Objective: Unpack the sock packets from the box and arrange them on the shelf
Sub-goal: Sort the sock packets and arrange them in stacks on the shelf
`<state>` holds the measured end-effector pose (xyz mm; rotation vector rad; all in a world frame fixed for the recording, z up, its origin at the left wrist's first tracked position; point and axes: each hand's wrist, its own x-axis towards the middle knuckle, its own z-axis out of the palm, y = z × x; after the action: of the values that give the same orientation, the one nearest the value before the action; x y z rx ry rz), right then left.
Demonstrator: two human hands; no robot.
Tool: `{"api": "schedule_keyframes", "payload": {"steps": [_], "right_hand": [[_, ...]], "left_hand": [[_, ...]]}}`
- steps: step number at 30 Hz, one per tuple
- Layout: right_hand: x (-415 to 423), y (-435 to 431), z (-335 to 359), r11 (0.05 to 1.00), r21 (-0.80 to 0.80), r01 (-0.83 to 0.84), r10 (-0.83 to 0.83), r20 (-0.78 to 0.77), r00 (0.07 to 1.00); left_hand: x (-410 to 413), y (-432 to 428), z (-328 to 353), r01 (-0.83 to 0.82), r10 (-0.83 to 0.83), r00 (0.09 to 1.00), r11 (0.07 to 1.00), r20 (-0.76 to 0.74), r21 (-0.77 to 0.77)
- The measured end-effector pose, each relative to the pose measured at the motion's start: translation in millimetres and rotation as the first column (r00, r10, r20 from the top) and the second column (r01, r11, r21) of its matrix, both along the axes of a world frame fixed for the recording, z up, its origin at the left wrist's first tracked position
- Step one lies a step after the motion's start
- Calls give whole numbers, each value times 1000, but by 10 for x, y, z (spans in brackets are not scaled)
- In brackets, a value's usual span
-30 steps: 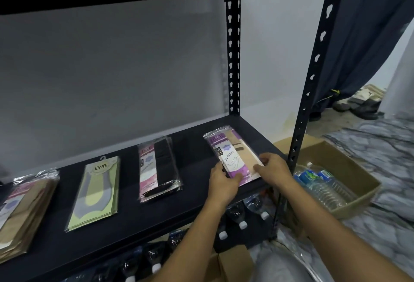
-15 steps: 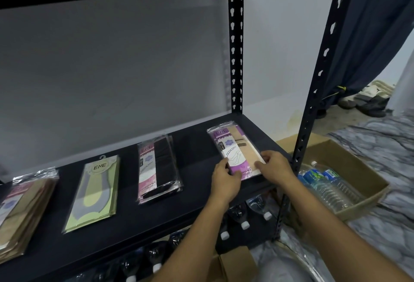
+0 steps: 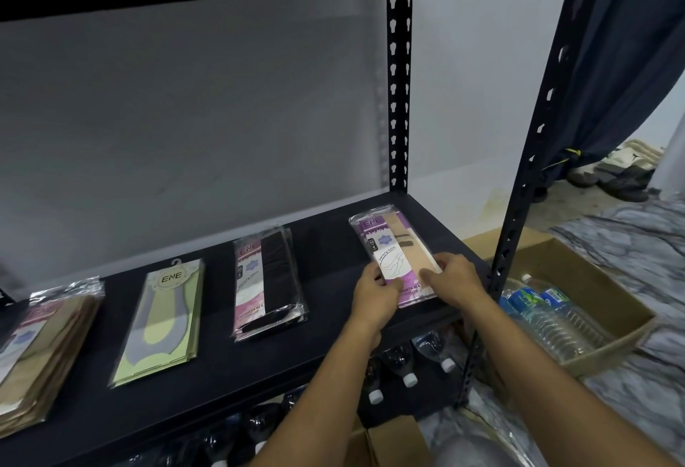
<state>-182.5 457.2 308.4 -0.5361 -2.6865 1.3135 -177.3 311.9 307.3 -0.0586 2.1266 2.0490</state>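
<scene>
My left hand [image 3: 374, 296] and right hand [image 3: 457, 279] pinch the near end of the flat purple-and-beige cellophane sock packet [image 3: 394, 251], which lies at the right end of the black shelf board [image 3: 326, 244]; it looks light, floppy and slick, so gripping its long edges seems best.

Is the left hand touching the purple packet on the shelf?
Touching. The head view shows the left hand gripping the purple packet at its left edge; the right hand holds the other edge.
</scene>
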Motion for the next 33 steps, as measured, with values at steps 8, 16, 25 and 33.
{"api": "schedule_keyframes", "payload": {"steps": [8,16,25,33], "right_hand": [[-34,10,-33,1000,-13,8,-8,26,1000],[-135,-154,-28,999,-29,-31,31,28,999],[-322,-479,-48,998,-10,-55,55,33,998],[-299,-480,-50,999,-6,-50,50,15,999]], "left_hand": [[39,41,7,5,-6,1000,999,18,42],[-33,-104,24,-69,67,997,996,38,59],[-222,-437,16,-128,127,991,991,38,32],[-270,-443,13,-123,121,991,992,51,37]]}}
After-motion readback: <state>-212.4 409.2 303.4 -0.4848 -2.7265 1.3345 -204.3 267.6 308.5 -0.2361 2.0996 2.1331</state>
